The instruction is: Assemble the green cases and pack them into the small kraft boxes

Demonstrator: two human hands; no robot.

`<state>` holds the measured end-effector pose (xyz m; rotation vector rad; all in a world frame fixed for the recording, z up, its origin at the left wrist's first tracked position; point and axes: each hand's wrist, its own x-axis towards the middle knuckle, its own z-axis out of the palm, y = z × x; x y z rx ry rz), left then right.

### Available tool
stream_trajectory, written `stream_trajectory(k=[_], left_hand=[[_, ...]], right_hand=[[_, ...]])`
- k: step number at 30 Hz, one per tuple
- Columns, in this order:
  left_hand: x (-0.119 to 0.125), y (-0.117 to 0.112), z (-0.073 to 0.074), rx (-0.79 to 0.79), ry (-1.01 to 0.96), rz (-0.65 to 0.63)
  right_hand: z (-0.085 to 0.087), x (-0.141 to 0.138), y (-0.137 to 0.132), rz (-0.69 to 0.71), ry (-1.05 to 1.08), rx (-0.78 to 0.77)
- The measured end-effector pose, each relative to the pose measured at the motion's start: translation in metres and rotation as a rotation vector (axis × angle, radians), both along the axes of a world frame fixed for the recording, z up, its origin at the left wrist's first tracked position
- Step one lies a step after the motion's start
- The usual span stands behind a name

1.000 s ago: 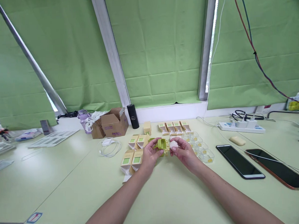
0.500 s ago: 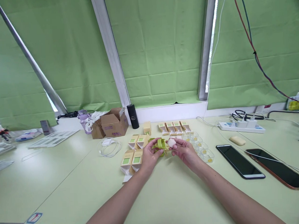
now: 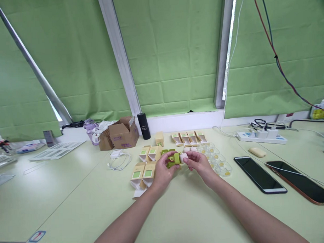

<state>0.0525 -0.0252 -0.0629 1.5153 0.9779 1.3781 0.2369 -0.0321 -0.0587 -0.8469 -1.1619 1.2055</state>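
Note:
Between finger and thumb, my left hand grips a small green plastic holder. My right hand pinches a small white block, whose left end meets the holder's right side; whether it sits inside cannot be told. More green pieces lie on the table just behind my left hand. Other white pieces are behind my right hand. Clear plastic covers with yellow spots stand in rows right of that hand. Small open card boxes with green windows are left of my left hand.
More small boxes line the back, near a black cylinder and a brown carton. At right lie two phones, a cream case and a power strip. A white cable is coiled left.
My right hand has moved slightly left, bringing the white block from beside the green holder up against it. My left hand keeps its grip on the holder.

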Motion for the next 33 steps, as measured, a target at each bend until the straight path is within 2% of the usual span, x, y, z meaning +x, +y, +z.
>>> stream_trajectory(k=[9,24,33], left_hand=[[-0.001,-0.002,0.001,0.061,0.043,-0.014],[-0.004,0.001,-0.001,0.124,0.184,0.036],[-0.005,0.002,-0.009,0.161,0.257,0.075]], right_hand=[[-0.005,0.003,0.002,0.014,-0.058,0.020],[-0.006,0.001,0.001,0.013,-0.126,0.048],[-0.010,-0.002,0.000,-0.017,-0.144,0.069]])
